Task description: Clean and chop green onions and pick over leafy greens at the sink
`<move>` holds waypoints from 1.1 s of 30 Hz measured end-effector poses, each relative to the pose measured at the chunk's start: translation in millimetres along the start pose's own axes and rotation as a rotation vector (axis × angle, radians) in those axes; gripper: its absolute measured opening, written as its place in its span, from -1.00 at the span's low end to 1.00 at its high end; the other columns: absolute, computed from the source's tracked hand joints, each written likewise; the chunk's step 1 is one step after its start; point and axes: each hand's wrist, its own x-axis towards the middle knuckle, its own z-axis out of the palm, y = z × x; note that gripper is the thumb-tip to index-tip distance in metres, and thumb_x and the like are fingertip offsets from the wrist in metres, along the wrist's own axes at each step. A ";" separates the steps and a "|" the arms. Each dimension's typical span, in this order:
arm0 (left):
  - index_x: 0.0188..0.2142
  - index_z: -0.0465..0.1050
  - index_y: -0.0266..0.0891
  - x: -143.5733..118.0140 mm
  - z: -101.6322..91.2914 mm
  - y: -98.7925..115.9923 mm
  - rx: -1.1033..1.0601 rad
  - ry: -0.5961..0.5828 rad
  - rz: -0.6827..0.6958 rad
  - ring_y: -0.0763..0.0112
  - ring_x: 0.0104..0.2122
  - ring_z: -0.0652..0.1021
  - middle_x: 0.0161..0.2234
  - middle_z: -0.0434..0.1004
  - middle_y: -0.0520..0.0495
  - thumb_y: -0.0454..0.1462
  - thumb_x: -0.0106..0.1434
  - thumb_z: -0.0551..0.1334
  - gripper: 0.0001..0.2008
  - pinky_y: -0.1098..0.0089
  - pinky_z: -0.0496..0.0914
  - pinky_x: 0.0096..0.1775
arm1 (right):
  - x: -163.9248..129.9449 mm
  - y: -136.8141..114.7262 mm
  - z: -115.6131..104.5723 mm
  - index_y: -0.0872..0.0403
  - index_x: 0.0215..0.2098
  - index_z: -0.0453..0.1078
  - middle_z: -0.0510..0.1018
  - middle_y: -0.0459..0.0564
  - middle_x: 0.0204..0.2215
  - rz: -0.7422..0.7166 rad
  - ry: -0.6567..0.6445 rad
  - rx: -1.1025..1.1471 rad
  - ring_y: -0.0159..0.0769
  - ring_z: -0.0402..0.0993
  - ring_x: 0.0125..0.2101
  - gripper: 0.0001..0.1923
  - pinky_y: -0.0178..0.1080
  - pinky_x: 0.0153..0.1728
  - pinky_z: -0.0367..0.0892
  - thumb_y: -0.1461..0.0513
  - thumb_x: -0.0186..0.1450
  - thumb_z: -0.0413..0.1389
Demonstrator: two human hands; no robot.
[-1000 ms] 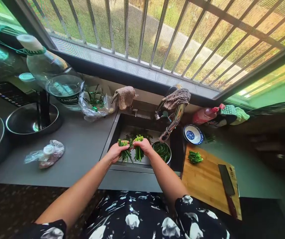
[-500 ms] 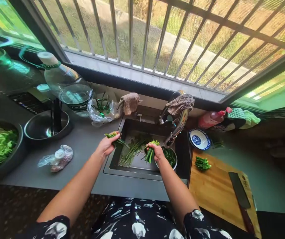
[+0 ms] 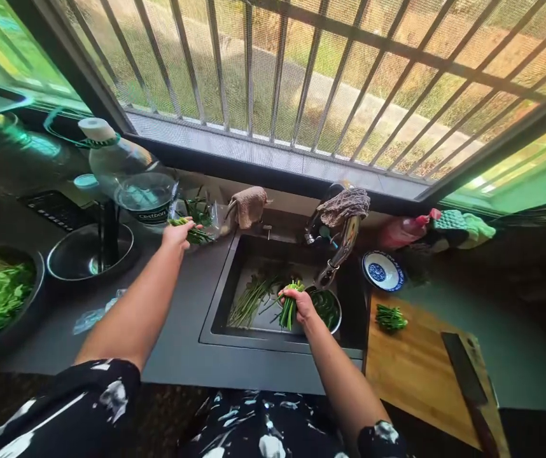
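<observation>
Nearest, the right hand [image 3: 301, 304] is closed around a bundle of green stalks [image 3: 288, 310], held over the sink [image 3: 216, 331] at the 9 o'clock side of a steel bowl [image 3: 328, 307] of greens. These stalks look light, slender and bendy, probably wet and a little slippery, so they are best gripped as a bunch around the middle, as here (a pinch at the tips would likely let them splay). The right forearm runs straight forward, wrist slightly dropped. More loose stalks [image 3: 251, 299] lie in the basin at 9 o'clock of that hand. Farther off, at 10 o'clock, the left arm is stretched out long, the left hand [image 3: 177, 234] clasping a smaller tuft of trimmings [image 3: 191, 232] beside a clear plastic bag [image 3: 201, 213] on the counter.
</observation>
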 end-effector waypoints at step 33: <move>-0.39 0.49 -0.31 -178.6 33.9 -89.1 0.230 -0.707 -0.321 0.35 -0.50 0.53 -0.51 0.55 -0.05 -0.29 -0.27 0.50 -0.61 0.36 0.39 -0.33 | -14.3 -42.8 44.1 0.13 -0.55 0.40 0.44 -0.15 -0.67 -0.097 -0.178 -0.243 -0.42 0.32 -0.62 -0.78 -0.32 -0.52 0.24 0.24 -0.18 0.28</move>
